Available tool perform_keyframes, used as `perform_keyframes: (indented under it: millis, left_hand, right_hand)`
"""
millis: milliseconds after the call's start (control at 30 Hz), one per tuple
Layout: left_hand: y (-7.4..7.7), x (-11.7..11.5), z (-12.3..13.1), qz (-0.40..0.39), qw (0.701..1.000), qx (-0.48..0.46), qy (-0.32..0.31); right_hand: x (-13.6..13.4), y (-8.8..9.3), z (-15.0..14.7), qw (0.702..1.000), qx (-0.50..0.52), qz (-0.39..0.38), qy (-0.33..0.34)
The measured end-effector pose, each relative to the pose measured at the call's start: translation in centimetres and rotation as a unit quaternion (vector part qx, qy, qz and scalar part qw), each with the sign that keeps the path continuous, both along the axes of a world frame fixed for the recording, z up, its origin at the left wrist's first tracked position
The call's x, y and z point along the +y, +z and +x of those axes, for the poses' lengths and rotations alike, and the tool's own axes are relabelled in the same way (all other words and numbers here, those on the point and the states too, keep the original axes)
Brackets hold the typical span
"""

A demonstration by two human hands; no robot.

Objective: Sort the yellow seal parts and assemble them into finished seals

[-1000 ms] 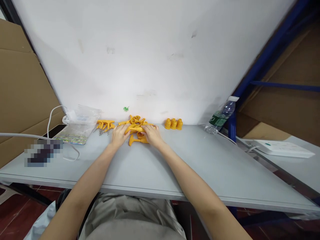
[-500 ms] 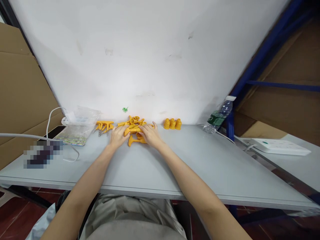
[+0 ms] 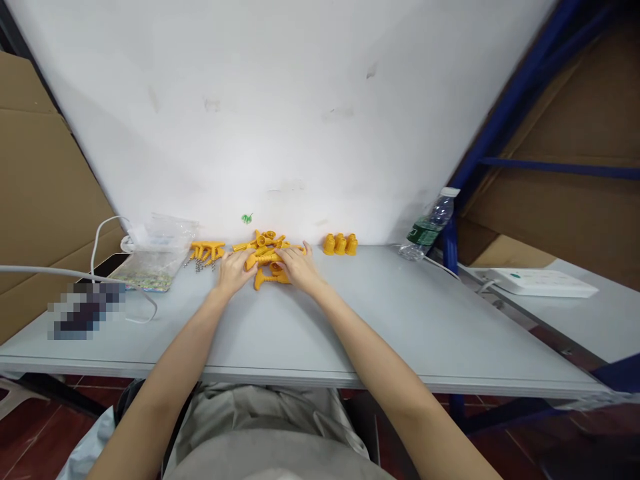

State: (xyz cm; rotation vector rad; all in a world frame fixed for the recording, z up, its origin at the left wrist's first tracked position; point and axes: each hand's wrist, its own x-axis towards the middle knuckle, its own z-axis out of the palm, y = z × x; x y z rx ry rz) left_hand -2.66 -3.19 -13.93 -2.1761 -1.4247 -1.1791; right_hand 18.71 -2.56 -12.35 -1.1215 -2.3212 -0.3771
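Observation:
A heap of yellow plastic parts (image 3: 267, 250) lies at the far side of the grey table (image 3: 320, 333), against the white wall. My left hand (image 3: 233, 271) rests at the heap's left side, fingers curled on a yellow piece. My right hand (image 3: 297, 267) lies on the heap's right side, fingers spread over the parts. One yellow T-shaped part (image 3: 269, 279) sits between the two hands. To the left lies a small group of yellow parts with metal chains (image 3: 205, 253). Three yellow caps (image 3: 340, 245) stand in a row to the right.
A clear plastic bag of small items (image 3: 155, 257) and a white cable (image 3: 107, 230) lie at the left, beside a dark phone (image 3: 107, 265). A water bottle (image 3: 426, 227) leans at the right by a blue rack post. A white power strip (image 3: 537, 283) sits on the neighbouring table.
The view has drifted slightly. Both hands stay on the yellow heap, with the right fingers shifting a little over the parts.

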Motion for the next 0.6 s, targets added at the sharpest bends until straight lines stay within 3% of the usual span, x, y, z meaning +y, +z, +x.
perform_keyframes:
  millis: [200,367,433,600]
  left_hand:
    - [0.0,0.1,-0.1,-0.028,0.999,-0.018,0.016]
    - [0.0,0.5,-1.4,-0.061,0.987,-0.131,0.071]
    - [-0.1,0.8,-2.1,-0.077,0.975,-0.189,0.088]
    - [-0.9,1.6,-3.1,-0.099,0.944,-0.296,0.106]
  right_hand:
    - [0.3,0.1,0.5,0.998,-0.003,0.006,-0.061]
    - [2.0,-0.1,4.2,0.978,0.127,0.044,-0.158]
    - [2.9,-0.5,6.5,0.949,0.219,0.054,-0.22]
    - [4.2,-2.5,12.3,0.837,0.407,0.025,-0.364]
